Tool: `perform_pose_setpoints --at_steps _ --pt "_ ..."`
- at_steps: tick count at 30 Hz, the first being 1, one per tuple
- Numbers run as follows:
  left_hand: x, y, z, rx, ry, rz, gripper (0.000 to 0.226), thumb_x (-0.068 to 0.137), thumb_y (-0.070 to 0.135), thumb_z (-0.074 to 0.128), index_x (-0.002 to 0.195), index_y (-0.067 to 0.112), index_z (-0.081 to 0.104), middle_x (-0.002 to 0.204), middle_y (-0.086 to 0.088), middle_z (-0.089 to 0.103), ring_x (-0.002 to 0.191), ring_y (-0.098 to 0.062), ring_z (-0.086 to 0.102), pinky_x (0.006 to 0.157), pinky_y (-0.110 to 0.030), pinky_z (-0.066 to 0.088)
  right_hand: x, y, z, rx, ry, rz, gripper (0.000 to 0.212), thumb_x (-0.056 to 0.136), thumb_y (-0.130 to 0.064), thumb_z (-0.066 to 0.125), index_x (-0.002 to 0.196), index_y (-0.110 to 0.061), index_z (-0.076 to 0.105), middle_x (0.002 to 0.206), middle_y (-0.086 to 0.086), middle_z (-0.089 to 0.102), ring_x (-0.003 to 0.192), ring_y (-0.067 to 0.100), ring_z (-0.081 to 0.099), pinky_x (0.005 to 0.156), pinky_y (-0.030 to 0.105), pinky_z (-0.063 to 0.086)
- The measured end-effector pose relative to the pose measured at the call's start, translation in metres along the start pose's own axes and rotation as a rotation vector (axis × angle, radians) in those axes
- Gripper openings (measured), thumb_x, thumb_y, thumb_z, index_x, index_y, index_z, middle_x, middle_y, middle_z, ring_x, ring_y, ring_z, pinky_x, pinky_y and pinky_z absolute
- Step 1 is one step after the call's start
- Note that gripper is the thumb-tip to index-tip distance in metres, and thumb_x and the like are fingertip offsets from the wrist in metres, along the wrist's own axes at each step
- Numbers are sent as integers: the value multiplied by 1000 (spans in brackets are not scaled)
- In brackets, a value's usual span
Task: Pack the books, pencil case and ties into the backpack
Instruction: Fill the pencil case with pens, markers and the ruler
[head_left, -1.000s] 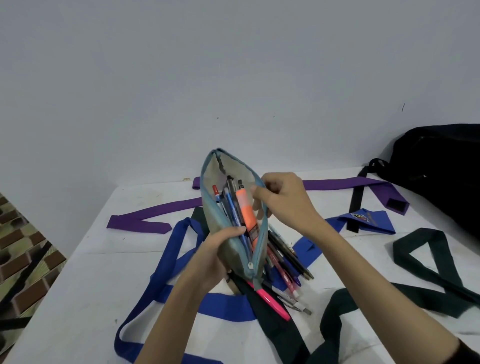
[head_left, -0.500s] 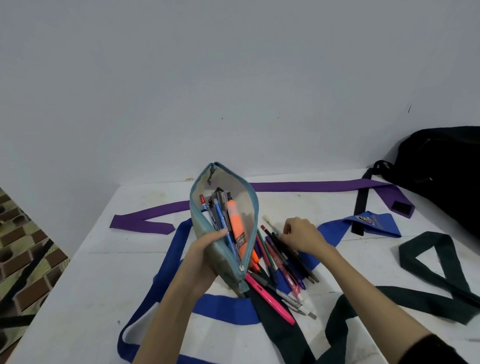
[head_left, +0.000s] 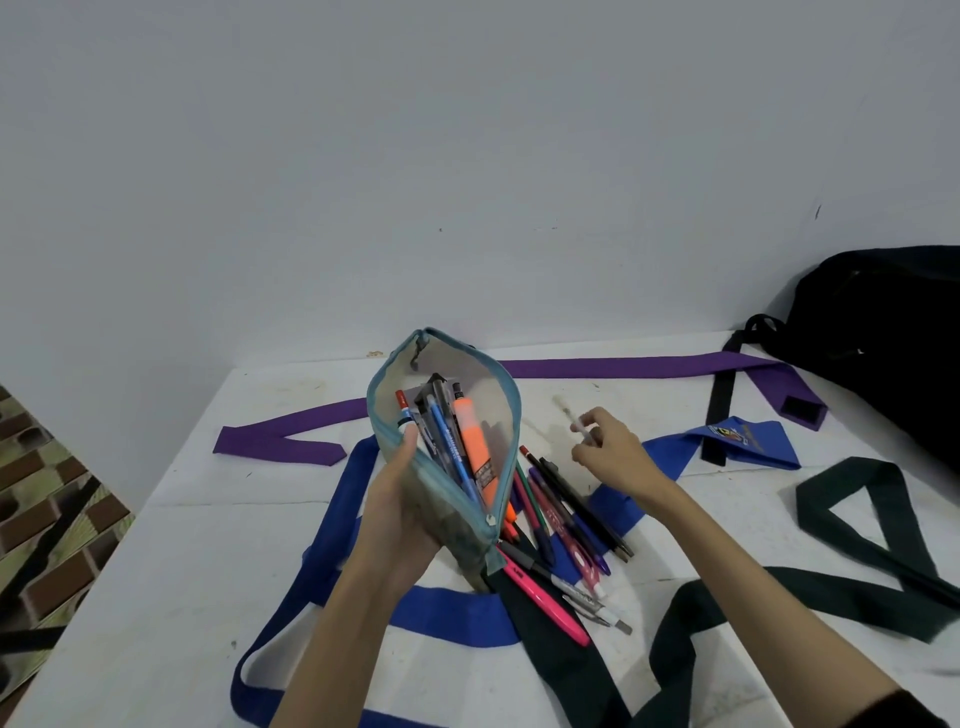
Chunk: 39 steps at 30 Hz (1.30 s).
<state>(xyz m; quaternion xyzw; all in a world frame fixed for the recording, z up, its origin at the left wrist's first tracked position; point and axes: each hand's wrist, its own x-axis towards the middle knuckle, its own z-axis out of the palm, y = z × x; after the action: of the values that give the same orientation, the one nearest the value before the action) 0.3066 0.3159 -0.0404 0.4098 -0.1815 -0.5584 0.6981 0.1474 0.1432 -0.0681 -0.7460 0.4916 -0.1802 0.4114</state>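
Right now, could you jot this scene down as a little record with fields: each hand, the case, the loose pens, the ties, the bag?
left hand: holds pencil case, unzipped, pens inside
right hand: pinches a pale pen above the table
loose pens: piled on table right of the case
ties: purple, blue, dark green, spread out
backpack: black, far right, nothing visibly packed

Single head-worn wide-angle view, looking forward and down from close above the white table (head_left: 156, 597) toward the bare wall (head_left: 467, 156).
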Motion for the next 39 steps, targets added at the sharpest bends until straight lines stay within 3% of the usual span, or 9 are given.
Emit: perform_pose_setpoints --at_steps 4,12,17,19,22,27,32,36,39 --pt "1 -1 3 15 16 2 37 88 41 44 105 24 72 116 -15 67 105 -31 64 92 -47 49 -8 3 5 -340 -185 23 23 87 -31 66 89 -11 55 75 -1 54 65 9 48 54 20 37" --pt "2 -4 3 52 -10 -11 46 72 35 62 114 16 65 113 -17 67 103 -32 63 91 -47 50 -9 2 10 -305 -122 86 22 90 -26 62 85 -7 53 74 4 56 65 14 50 59 25 41" --pt "1 -5 2 110 -21 -38 68 51 31 72 114 7 61 103 -14 69 95 -27 66 80 -41 55 -22 -39 -26 104 188 -61 14 97 -20 50 89 -9 48 73 8 66 50 3 49 47 18 32" --pt "2 -7 3 110 -13 -41 59 50 29 72 105 8 66 102 -15 67 96 -29 64 87 -45 52 -34 -69 -45 372 298 -163 13 98 -18 47 87 -10 48 67 10 66 39 0 44 44 16 29" --pt "3 -9 9 96 7 -48 41 54 21 70 93 9 69 99 -16 66 97 -31 61 94 -49 46 -56 -108 -59 597 260 -273 16 99 -18 47 84 -11 46 66 11 68 33 7 32 34 19 23" --pt "0 -15 25 25 -12 -86 40 73 18 63 110 4 63 107 -18 67 96 -30 65 91 -45 48 -66 -125 -27 351 -67 -281 13 98 -20 48 89 -11 52 73 5 73 39 19 45 38 27 38" --pt "-5 -16 29 5 -33 -53 42 73 17 64 115 10 62 111 -16 68 97 -28 67 85 -43 49 -57 -113 -9 -152 -72 -355 29 95 -27 50 96 -1 60 81 16 70 48 18 54 64 41 55" --pt "-7 -15 26 29 -3 -54 39 70 18 65 109 10 65 106 -16 70 92 -28 69 83 -42 51 -57 -120 -11 23 -35 -384 20 97 -18 49 78 -11 51 77 13 72 30 7 48 40 22 43" --pt "-7 -15 28 31 -8 -59 37 70 17 66 107 10 66 106 -16 70 93 -28 69 84 -42 50 -54 -123 -11 27 22 -384 22 97 -21 48 78 -9 50 77 15 71 34 9 49 46 25 43"
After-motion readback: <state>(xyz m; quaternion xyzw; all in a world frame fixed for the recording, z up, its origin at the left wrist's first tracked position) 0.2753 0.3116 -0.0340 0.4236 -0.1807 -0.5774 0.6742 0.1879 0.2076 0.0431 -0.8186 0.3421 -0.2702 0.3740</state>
